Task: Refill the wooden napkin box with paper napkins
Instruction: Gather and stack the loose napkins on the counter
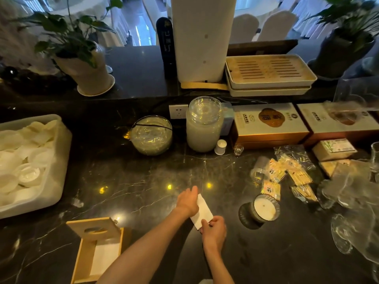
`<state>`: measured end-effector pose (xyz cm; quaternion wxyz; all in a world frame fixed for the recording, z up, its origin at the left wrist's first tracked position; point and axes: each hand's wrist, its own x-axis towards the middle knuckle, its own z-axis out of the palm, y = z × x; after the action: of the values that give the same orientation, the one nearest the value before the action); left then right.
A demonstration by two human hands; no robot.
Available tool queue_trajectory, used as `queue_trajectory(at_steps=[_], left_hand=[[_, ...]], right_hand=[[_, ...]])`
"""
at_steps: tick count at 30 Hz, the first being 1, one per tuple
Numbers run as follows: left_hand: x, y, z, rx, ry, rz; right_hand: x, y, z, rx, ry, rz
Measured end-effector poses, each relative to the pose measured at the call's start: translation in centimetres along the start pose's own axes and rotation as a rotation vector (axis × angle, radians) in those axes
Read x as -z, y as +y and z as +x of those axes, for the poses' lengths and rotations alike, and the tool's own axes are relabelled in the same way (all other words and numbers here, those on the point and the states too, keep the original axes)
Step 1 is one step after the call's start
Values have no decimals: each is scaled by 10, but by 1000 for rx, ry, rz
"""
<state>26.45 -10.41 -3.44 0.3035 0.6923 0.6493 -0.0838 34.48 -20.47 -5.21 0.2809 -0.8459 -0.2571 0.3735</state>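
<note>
A white folded paper napkin [203,212] lies flat on the dark marble counter, near the front centre. My left hand [187,200] presses on its far left edge. My right hand [214,229] pinches its near corner. The wooden napkin box [84,253] stands at the front left with its slotted lid [93,227] tipped open. White napkins [104,257] lie inside it. My left forearm crosses just to the right of the box.
A white tray [59,171] of small white dishes sits at the left. A glass bowl [151,135] and a lidded glass jar [204,124] stand behind. A candle [264,208], toothpick packets [287,177] and glassware [352,206] crowd the right.
</note>
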Motion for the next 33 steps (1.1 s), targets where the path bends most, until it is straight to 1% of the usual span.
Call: queue_trajectory(at_steps=[3,7,10,12,15,18,20,21,23,28,31,33], left_hand=[[1,-15,2,137,-64,-196],[-2,-36,-13,244,-50,-490],[-15,-56,-43,293,-34,-650],[-23,-67,-68,251,21,-725],[-27,-74,-105,84,176,-847],[-36,-81,-133,12,317,-889],[-47,-87,-145,-12,329,-923],[-53,-90,-149,-19,327,-927],[-61,-94,-155,-16,319,-916],[-70,-95,-160,-8,289,-893],[-69,-91,-161,-19,286,-875],[-68,-89,-161,-28,282,-884]], right_hand=[[1,-2,0,89,-47,-62],[3,0,-3,227,-129,-165],[7,7,-8,319,-213,-217],[10,11,-11,353,-303,-195],[15,15,-15,385,-432,-114],[17,21,-24,597,-405,-131],[18,28,-30,669,-388,-95],[19,33,-33,672,-387,-74],[18,41,-37,609,-404,-45],[15,53,-45,467,-442,164],[11,53,-48,397,-489,195],[5,52,-51,392,-531,200]])
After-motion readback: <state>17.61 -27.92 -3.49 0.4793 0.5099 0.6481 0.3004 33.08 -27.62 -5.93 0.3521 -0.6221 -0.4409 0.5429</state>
